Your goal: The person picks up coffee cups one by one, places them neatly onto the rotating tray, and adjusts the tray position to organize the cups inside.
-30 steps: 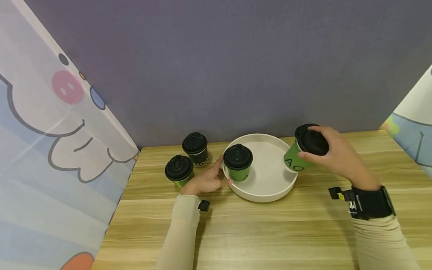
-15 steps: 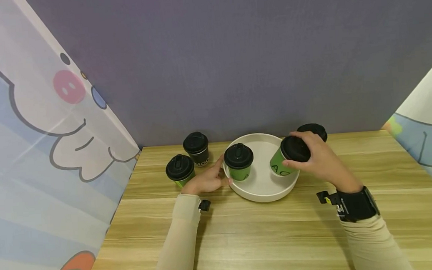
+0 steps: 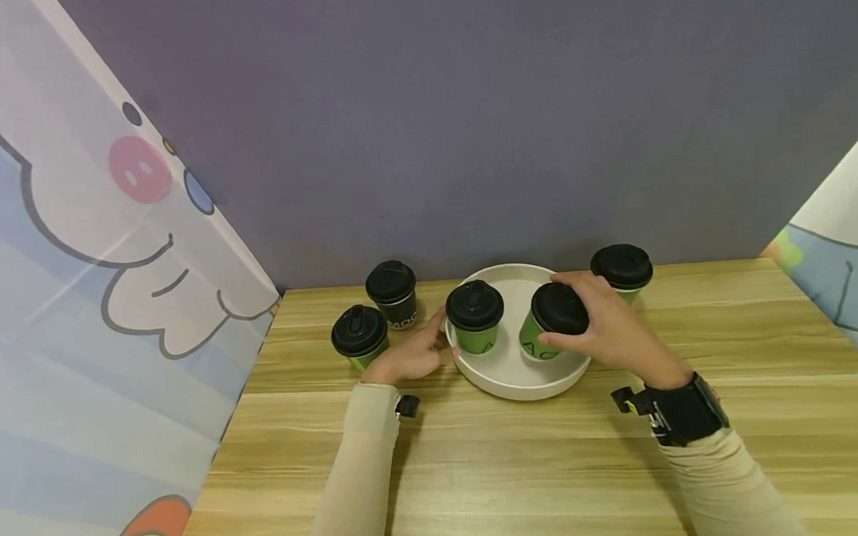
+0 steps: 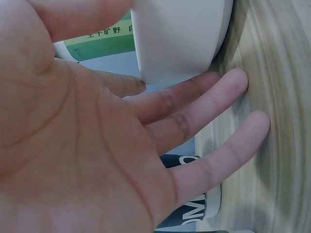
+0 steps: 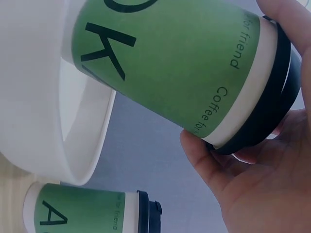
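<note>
A green paper coffee cup with a black lid (image 3: 557,309) is gripped near its lid by my right hand (image 3: 616,330), tilted over the right part of the round white tray (image 3: 523,393). In the right wrist view, thumb and fingers go around the cup's (image 5: 170,63) lid end. A second green coffee cup (image 3: 474,308) stands upright on the tray's left side. My left hand (image 3: 409,358) is at the tray's left edge. The left wrist view shows its fingers spread, fairly straight, around the outside of the tray wall (image 4: 182,39).
Left of the tray stand a black coffee cup (image 3: 393,295) and a green one (image 3: 359,335), close to my left hand and wrist. Another green cup (image 3: 623,269) stands behind my right hand. A grey panel (image 3: 494,130) rises along the table's (image 3: 526,477) back edge.
My right hand has carried the green coffee cup leftward, from the tray's right edge to over its inside. The cup behind that hand has come into view. My left hand stays put.
</note>
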Tool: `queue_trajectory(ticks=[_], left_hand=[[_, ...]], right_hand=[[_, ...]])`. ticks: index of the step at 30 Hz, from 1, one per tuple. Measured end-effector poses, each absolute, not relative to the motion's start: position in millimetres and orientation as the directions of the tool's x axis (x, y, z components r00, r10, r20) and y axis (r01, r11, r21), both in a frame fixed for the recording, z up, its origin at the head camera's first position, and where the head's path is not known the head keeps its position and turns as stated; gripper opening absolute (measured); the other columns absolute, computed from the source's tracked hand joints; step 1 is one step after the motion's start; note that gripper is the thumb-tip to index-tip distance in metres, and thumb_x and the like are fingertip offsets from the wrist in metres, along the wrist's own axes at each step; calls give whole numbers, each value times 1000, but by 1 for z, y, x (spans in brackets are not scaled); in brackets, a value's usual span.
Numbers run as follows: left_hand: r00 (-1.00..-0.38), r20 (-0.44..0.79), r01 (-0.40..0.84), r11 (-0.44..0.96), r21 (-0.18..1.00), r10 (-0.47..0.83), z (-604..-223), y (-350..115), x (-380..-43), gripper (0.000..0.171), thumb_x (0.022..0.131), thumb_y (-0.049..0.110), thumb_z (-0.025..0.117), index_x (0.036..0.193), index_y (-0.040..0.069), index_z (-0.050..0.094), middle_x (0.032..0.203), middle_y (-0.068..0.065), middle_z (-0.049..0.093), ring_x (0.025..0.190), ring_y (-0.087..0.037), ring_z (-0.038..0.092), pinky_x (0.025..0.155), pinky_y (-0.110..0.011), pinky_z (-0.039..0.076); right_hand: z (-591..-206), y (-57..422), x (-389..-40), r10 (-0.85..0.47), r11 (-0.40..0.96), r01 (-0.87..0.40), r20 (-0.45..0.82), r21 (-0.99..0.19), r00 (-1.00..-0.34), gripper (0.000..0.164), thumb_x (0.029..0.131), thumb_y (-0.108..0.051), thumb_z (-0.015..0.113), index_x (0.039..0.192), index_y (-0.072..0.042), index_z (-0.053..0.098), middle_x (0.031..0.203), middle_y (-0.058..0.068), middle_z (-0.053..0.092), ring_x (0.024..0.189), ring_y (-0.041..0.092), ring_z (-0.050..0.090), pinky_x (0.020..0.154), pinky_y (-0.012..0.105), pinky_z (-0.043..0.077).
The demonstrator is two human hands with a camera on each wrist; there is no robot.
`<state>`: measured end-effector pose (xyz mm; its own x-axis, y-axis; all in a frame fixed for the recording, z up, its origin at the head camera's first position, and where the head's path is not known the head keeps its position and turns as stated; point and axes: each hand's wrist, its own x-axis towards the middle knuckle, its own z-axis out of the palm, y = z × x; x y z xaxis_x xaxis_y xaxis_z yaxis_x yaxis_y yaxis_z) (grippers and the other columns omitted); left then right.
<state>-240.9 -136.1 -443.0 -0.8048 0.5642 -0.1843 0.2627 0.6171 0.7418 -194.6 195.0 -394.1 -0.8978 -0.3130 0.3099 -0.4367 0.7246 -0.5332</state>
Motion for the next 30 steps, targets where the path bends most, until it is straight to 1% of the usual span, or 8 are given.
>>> queue_trajectory(ticks=[4,10,15,22,26,30], left_hand=[[-809,-186,263,628,732,557,-444,-135,-241,87,105,28,56,166,20,-4,141,-14,61,131,-26,58,112,-44,44],[-829,-203,259,679,687,521,-443,-136,-241,84,105,32,54,166,24,-3,140,-12,61,130,-23,59,113,-42,44],[-836,-199,261,689,676,511,-442,-136,-240,81,106,32,51,167,22,-1,141,-13,61,131,-24,58,114,-42,43],[-846,-194,255,696,671,497,-441,-135,-240,75,107,29,48,167,21,2,139,-14,62,128,-24,60,108,-43,47],[-850,-195,250,701,667,489,-441,-135,-239,74,107,28,47,167,22,3,137,-14,63,126,-24,61,107,-42,48],[-851,-196,247,700,670,488,-442,-135,-240,74,108,28,47,167,21,3,138,-14,63,127,-24,60,107,-42,48]], right_hand=[[-398,190,-195,-330,718,-460,326,-522,-886,94,76,-39,91,149,-3,45,147,22,50,138,43,43,110,63,37],[-402,183,-194,-353,710,-480,329,-515,-876,94,74,-39,92,147,-3,45,145,24,49,135,43,46,107,61,41],[-406,178,-194,-376,705,-499,331,-505,-866,91,74,-40,92,145,-5,47,147,19,50,136,41,45,108,59,41],[-411,168,-194,-415,705,-538,345,-462,-842,94,73,-47,91,146,-6,48,144,15,51,135,35,46,109,56,42],[-413,162,-194,-435,691,-551,341,-467,-834,96,73,-47,91,147,-6,47,144,14,51,135,36,47,109,56,42],[-414,160,-192,-443,686,-547,322,-479,-837,95,74,-47,91,148,-8,47,145,13,51,134,36,48,107,57,43]])
